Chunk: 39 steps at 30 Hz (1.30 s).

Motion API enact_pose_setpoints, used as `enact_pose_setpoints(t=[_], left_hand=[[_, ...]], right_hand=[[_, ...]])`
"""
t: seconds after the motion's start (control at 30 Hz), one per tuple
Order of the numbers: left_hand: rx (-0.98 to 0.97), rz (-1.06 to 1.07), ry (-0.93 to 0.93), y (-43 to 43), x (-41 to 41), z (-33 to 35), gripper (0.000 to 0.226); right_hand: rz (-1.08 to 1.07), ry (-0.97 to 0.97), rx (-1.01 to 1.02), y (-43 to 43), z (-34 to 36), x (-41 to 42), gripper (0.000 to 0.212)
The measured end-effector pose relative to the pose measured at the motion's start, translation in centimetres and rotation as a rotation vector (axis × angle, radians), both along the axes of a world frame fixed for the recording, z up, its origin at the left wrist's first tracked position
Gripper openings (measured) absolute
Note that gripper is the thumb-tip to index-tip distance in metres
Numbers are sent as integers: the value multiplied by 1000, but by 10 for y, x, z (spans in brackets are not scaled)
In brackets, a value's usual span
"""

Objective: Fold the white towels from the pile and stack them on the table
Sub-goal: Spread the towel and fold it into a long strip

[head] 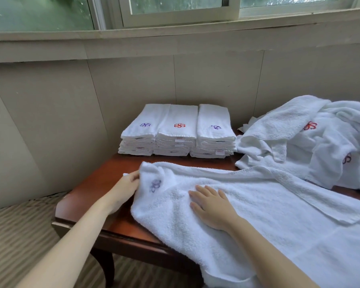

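Left grip (126, 187) pinches the towel (258, 204) at its 9 o'clock edge; right grip (211, 206) presses flat and spread on it. Much of it hangs off the surface (96, 190) at 6 o'clock, so it may slide down.

The spread towel (258, 204) is showing thick white terry cloth, matt and nubbly, with a flatter woven band along its edge. The folded stacks (177, 132) and the loose pile (295, 134) are looking like the same soft cloth, bearing stitched emblems. The table (92, 183) is gleaming as smooth, glossy reddish-brown wood. The carpet (19, 235) is looking matt and ribbed, the wall panels (50, 111) smooth and dull
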<state>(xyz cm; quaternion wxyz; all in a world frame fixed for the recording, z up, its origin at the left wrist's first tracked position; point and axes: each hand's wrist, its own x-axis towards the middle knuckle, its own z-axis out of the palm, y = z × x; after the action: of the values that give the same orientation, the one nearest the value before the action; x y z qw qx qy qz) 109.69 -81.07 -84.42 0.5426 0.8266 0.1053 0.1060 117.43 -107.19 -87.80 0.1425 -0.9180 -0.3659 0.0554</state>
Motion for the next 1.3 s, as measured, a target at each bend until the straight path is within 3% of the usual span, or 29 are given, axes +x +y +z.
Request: enact_pose_setpoints(t=[0.07, 0.13, 0.2, 0.27, 0.37, 0.5, 0.53, 0.6, 0.7, 0.87, 1.03, 1.17, 1.23, 1.3], left_hand=[[-267, 242, -150, 4, 2, 11, 18], [-392, 487, -325, 19, -2, 30, 18], [-266, 624, -447, 40, -10, 51, 23], [-88, 651, -432, 61, -22, 70, 23], [293, 588, -99, 95, -45, 89, 15], [949, 516, 667, 108, -71, 84, 19], [1039, 494, 803, 103, -73, 77, 28], [1081, 455, 881, 87, -69, 63, 36], [1070, 339, 707, 50, -49, 35, 30], [983, 73, 264, -37, -1, -6, 36], [966, 31, 291, -96, 33, -13, 50], [822, -126, 327, -106, 52, -5, 34], [816, -25, 217, -99, 55, -3, 26], [781, 91, 163, -83, 61, -2, 37]], right_hand=[[-4, 2, -6, 2, 1, 1, 48], [-23, 13, -19, 5, 3, 2, 48], [-65, 43, -29, 8, 4, 5, 50], [-130, 72, -52, 12, 4, 8, 53], [-178, 77, -117, 17, 4, 10, 54], [-65, 116, -125, 10, 16, 10, 49], [-43, 128, -70, 5, 21, 11, 44], [-87, 162, 87, -10, 29, 15, 36], [-305, 93, 158, -41, 39, 23, 36], [-585, 149, -148, -110, 39, 22, 40], [-898, 118, -249, -173, 45, 5, 49], [-1021, 173, -347, -216, 60, 0, 52], [-1027, 186, -408, -223, 71, 2, 47], [-911, 118, -385, -213, 71, 8, 45]])
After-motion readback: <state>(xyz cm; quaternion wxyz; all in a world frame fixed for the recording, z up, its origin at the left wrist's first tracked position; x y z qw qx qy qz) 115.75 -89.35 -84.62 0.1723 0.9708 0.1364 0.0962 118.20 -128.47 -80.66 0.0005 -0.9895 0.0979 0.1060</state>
